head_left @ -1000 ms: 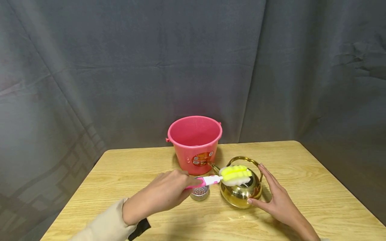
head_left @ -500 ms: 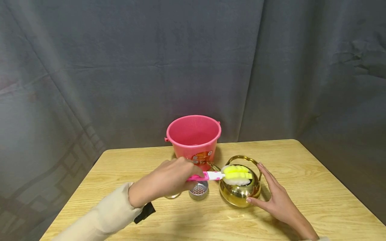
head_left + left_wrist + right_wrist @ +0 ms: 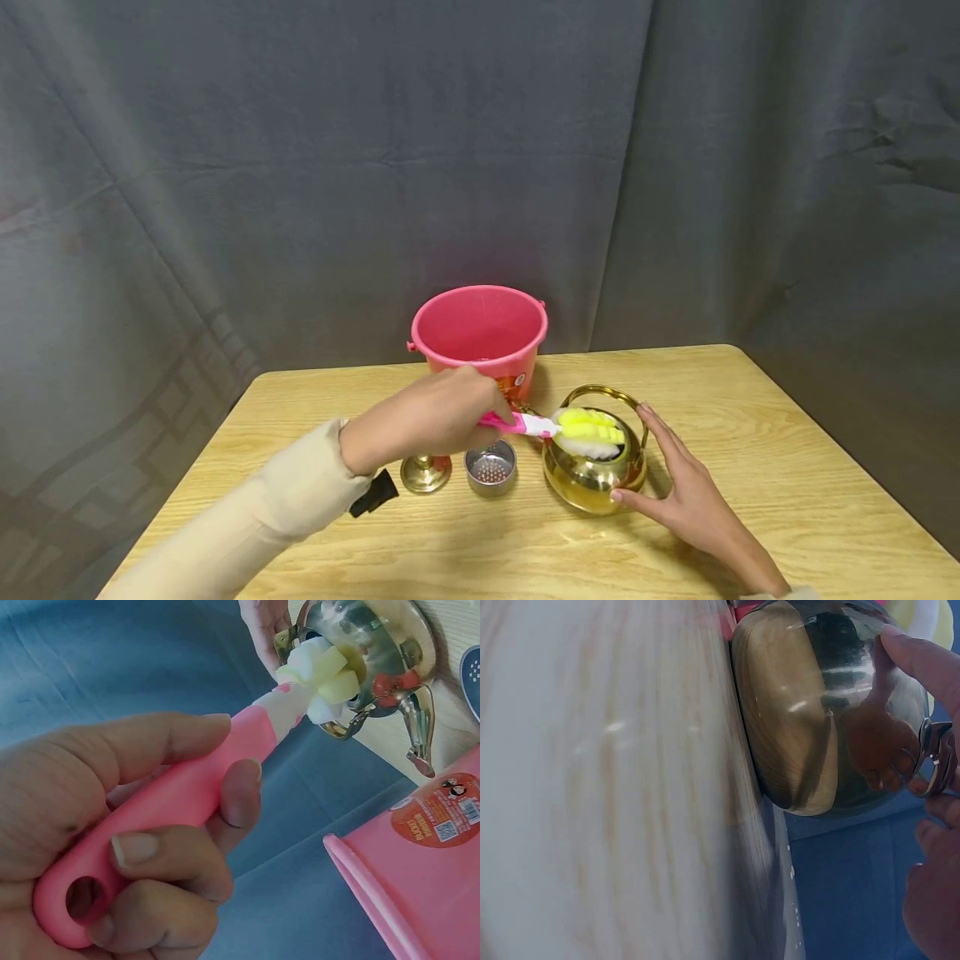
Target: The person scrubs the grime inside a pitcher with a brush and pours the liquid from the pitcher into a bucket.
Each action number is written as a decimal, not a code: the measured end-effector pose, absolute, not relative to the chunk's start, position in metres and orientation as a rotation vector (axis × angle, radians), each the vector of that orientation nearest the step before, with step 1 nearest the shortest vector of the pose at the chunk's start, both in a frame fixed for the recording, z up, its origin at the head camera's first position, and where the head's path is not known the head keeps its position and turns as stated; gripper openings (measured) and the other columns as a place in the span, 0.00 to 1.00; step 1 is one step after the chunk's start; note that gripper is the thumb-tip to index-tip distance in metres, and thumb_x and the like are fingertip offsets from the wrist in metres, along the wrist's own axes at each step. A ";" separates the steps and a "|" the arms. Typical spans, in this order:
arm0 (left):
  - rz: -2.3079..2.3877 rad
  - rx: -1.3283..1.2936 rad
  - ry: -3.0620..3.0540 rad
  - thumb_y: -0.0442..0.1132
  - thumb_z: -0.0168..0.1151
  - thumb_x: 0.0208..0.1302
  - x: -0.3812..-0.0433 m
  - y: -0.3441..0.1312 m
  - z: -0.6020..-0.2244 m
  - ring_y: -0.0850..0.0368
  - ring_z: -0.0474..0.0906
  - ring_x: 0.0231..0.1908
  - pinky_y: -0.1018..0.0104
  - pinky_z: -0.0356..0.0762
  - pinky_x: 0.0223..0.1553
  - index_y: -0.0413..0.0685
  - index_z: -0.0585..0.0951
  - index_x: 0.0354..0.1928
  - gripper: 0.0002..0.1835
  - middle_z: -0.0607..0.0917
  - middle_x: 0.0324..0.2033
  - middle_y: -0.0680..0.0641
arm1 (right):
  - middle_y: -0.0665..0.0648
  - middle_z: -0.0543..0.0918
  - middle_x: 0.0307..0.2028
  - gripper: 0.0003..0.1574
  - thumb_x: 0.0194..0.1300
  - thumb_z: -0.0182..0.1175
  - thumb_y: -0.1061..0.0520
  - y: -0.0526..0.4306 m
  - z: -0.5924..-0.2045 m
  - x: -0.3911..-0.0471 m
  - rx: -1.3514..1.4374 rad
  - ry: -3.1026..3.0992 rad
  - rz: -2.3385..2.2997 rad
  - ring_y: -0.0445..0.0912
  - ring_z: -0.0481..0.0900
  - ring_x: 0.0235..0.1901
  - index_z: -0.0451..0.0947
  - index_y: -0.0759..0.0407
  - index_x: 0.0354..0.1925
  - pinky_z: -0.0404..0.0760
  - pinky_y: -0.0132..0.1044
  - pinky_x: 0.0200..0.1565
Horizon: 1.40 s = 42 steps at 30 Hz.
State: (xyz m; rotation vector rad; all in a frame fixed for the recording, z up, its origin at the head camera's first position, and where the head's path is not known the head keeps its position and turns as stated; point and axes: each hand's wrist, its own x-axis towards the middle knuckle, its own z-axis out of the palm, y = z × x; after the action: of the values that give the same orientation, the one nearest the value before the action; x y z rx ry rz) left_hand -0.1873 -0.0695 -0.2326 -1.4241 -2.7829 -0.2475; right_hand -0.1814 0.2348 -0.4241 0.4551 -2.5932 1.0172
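Observation:
In the head view my left hand grips the pink handle of a sponge brush. Its yellow and white sponge head lies at the mouth of a gold kettle. The left wrist view shows my fingers curled round the brush handle, with the sponge head overlapping the kettle. My right hand steadies the kettle from its right side. Its thumb presses the shiny body while the other fingers rest at the handle's base, as the right wrist view also shows on the kettle.
Behind the kettle's spout stands a pink bucket, partly covered by my left hand. A metal strainer with a holed bottom sits left of the kettle. Beside it is a gold lid, partly hidden by the left arm. A grey curtain hangs behind the wooden table.
My left hand has risen and shifted slightly right, tilting the brush head lower toward the kettle's mouth. The gold lid has come into view below the wrist. The right hand keeps its hold.

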 end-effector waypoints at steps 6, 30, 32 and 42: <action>-0.125 -1.404 -2.860 0.32 0.61 0.49 -0.187 -0.059 -0.224 0.67 0.62 0.12 0.77 0.61 0.13 0.55 0.85 0.30 0.09 0.71 0.12 0.61 | 0.49 0.46 0.67 0.67 0.38 0.70 0.39 0.233 -0.423 -0.181 0.458 -2.589 1.026 0.60 0.52 0.61 0.41 0.40 0.68 0.57 0.67 0.47; 0.082 -1.355 -2.939 0.36 0.61 0.51 -0.196 -0.031 -0.222 0.62 0.63 0.16 0.70 0.63 0.15 0.60 0.77 0.15 0.11 0.66 0.12 0.56 | 0.50 0.48 0.67 0.67 0.38 0.71 0.40 0.233 -0.423 -0.181 0.482 -2.564 1.008 0.61 0.53 0.60 0.42 0.43 0.68 0.58 0.66 0.46; 0.094 -1.366 -2.937 0.37 0.62 0.51 -0.199 -0.027 -0.224 0.62 0.65 0.18 0.70 0.65 0.17 0.60 0.78 0.15 0.11 0.69 0.15 0.57 | 0.50 0.48 0.67 0.66 0.38 0.71 0.40 0.234 -0.423 -0.181 0.478 -2.566 1.010 0.60 0.53 0.60 0.42 0.43 0.68 0.58 0.66 0.47; 0.223 -1.408 -2.878 0.36 0.61 0.49 -0.203 -0.013 -0.238 0.63 0.64 0.19 0.71 0.63 0.14 0.58 0.77 0.12 0.12 0.69 0.13 0.58 | 0.49 0.47 0.67 0.66 0.38 0.70 0.39 0.232 -0.425 -0.182 0.473 -2.565 1.016 0.61 0.53 0.60 0.43 0.42 0.68 0.57 0.67 0.47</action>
State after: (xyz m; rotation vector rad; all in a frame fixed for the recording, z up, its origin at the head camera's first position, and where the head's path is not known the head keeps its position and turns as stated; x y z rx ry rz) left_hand -0.2026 -0.0132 -0.2376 -1.4080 -2.8782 0.2230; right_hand -0.1825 0.2325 -0.4250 0.4732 -2.5647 1.0159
